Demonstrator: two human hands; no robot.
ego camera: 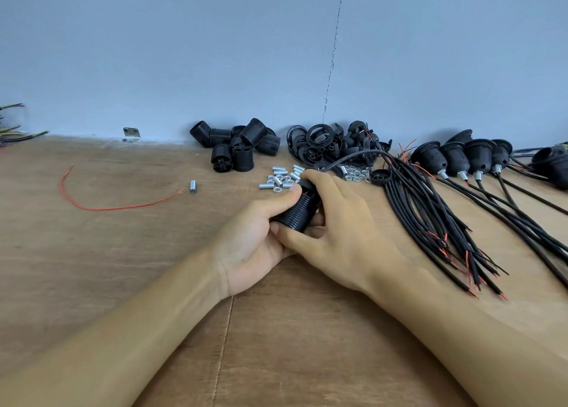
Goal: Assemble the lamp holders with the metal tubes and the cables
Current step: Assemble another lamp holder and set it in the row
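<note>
Fingers (313, 179) of the right hand (341, 222) curl over the far end of a black ribbed lamp holder (296, 214) at the centre of the frame. The left hand (255, 240) grips the same holder from below, thumb along its top. A black cable (353, 156) arcs away from the holder's far end. Just behind the hands lie metal tubes (281, 179) and nuts (356, 173) on the wooden counter (123, 268). Loose holder bodies (242, 144) and rings (322, 139) are heaped against the wall at upper centre. A cable bundle (430, 210) fans out to the right, beside a row of assembled holders (455, 157). At left lie a red wire (92, 207) and a lone tube (193, 187).
</note>
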